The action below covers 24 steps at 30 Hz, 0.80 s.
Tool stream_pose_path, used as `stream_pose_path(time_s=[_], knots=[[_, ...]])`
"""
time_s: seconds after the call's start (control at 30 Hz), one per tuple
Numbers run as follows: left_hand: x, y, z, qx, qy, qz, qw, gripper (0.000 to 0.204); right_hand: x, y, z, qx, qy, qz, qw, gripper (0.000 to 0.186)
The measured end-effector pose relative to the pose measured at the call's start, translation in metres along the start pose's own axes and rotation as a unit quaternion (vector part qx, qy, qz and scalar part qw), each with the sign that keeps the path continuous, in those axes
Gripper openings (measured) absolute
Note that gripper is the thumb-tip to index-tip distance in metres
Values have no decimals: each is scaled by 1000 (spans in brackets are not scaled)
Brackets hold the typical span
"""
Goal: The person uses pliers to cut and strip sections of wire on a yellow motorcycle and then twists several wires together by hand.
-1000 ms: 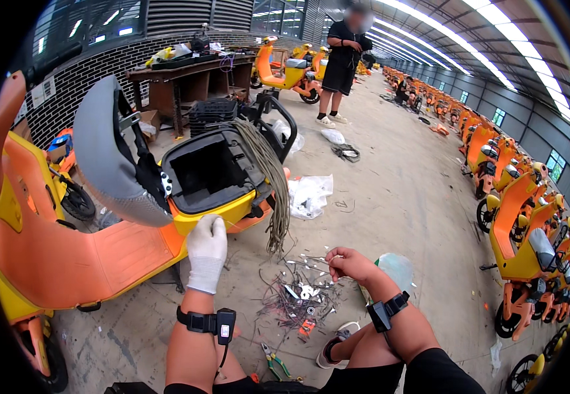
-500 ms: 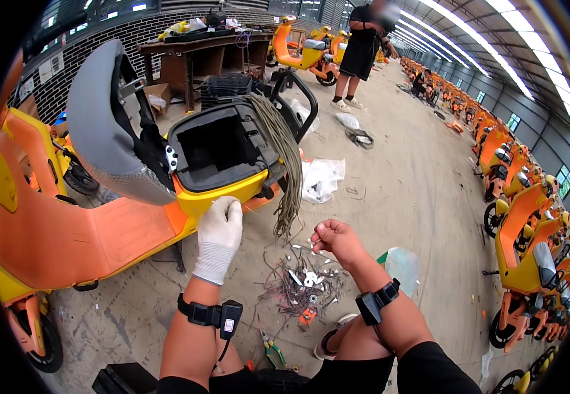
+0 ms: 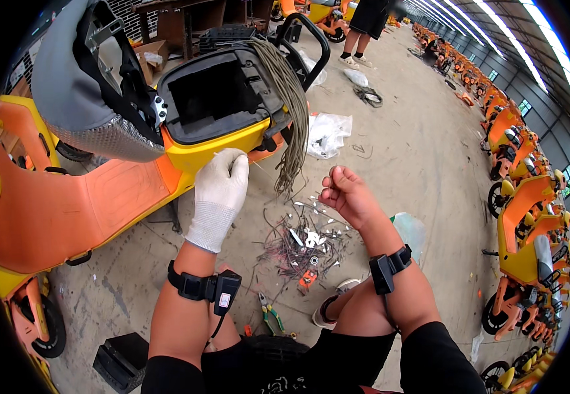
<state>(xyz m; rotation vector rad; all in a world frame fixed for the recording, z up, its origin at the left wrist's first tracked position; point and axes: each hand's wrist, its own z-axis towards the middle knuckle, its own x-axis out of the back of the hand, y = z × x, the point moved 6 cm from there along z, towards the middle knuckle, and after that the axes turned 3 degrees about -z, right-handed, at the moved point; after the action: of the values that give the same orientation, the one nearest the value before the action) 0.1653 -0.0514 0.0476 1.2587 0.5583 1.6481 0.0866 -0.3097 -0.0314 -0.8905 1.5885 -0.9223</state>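
Note:
My left hand (image 3: 222, 182), in a white knit glove, is closed just below the yellow rim of an orange and yellow scooter (image 3: 101, 213). Whatever its fingers hold is too small to make out. My bare right hand (image 3: 349, 197) is raised to the right with thumb and fingers pinched together; anything between them cannot be made out. Between and beyond my hands, a bundle of olive-brown cords (image 3: 291, 115) hangs over the back of the scooter's open black storage box (image 3: 183, 128). The grey seat (image 3: 78, 92) is tipped up to its left.
Wire scraps and white bits (image 3: 308, 240) litter the floor below my hands. Pliers (image 3: 270, 312) lie near my feet, beside a black box (image 3: 122, 361). A clear plastic bag (image 3: 329, 131) lies beyond. Parked scooters (image 3: 528, 230) line the right; a person (image 3: 367, 23) stands farther back.
The view has tilted down and come nearer the scooter. Both hands stay closed and sit higher in the picture; my right hand has turned, showing more of its inner side.

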Motion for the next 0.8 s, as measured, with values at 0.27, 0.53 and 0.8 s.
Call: stream_pose_path(time_s=[0.27,0.53,0.8], knots=[[2,-4,-2,-19,15,2,1000,29,8,5,-3,-10,23,-45,999,30],[5,-9,0,10,0,-45,999,31,14,-7,-5,45,121,-301,945,30],[7,-15,-3,34,-20,-39,998,31,34,-7,-7,69,134,-588,794,25]])
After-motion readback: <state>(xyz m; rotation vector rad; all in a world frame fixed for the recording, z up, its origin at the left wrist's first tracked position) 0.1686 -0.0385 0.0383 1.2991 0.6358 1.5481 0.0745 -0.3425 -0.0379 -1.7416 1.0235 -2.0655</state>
